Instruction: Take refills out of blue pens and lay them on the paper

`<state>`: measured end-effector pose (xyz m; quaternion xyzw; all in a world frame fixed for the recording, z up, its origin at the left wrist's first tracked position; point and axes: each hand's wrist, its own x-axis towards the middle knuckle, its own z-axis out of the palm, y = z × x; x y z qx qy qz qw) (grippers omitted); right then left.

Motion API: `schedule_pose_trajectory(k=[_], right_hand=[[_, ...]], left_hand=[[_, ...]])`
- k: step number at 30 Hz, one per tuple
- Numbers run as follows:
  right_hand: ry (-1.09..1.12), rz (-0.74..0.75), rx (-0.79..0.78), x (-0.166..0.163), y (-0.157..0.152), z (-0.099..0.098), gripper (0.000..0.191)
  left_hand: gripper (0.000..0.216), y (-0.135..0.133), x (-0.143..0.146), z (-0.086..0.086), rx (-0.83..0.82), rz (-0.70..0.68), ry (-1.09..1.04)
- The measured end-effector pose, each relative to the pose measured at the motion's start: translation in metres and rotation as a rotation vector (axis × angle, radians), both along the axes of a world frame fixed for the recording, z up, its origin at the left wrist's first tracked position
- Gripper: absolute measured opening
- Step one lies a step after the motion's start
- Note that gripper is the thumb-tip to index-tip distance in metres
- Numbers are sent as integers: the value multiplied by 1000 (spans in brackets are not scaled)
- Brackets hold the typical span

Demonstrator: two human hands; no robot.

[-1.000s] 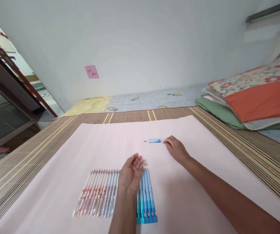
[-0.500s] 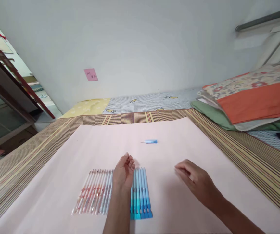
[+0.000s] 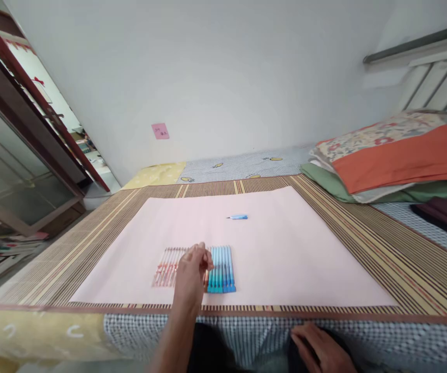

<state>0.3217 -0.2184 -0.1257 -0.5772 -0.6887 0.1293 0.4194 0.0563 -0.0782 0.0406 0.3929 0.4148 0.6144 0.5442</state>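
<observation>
Nearest, the right hand was low over a dark-clothed leg, close to the checked cloth along the near edge. Its fingers were bent; whether its grip held anything could not be told. Beyond the cloth, a pink sheet lay on a striped mat. The left hand was over the sheet's near half, fingers curled into a narrow grip; whether it pinched anything could not be told. It hid the middle of a side-by-side row: pale pens with reddish marks showed to its left, blue pens to its right. Farther off, a short blue piece lay alone on the sheet, dark point leftward. Past the sheet, folded bedding lay at the right; a pink note was on the wall.
</observation>
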Motion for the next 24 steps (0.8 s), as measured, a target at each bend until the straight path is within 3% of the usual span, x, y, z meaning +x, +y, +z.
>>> schedule_pose_trajectory(k=[3,5,6,8,11,15,20,24], right_hand=[[-18,-12,-5,-6,4,6,18],[-23,-7,-26,-6,8,9,19],[-28,-3,-35,-6,9,11,19],[-45,-1,-46,-6,10,11,19],[-69,0,-61,-9,10,8,19],[-88,18,-58,-12,9,4,19],[-56,22,-32,-12,7,7,18],[11,18,-21,-19,4,13,17]], left_hand=[[28,-55,-22,-26,5,-20,388],[12,-96,-35,-57,-7,95,610],[27,-115,-40,-74,-10,125,716],[56,-149,-44,-105,-37,32,998],[79,-180,-40,-132,-56,-79,1325],[92,-184,-37,-135,-108,-169,1420],[102,-167,-36,-146,-244,-190,1248],[100,-158,-35,-159,-246,-134,1160]])
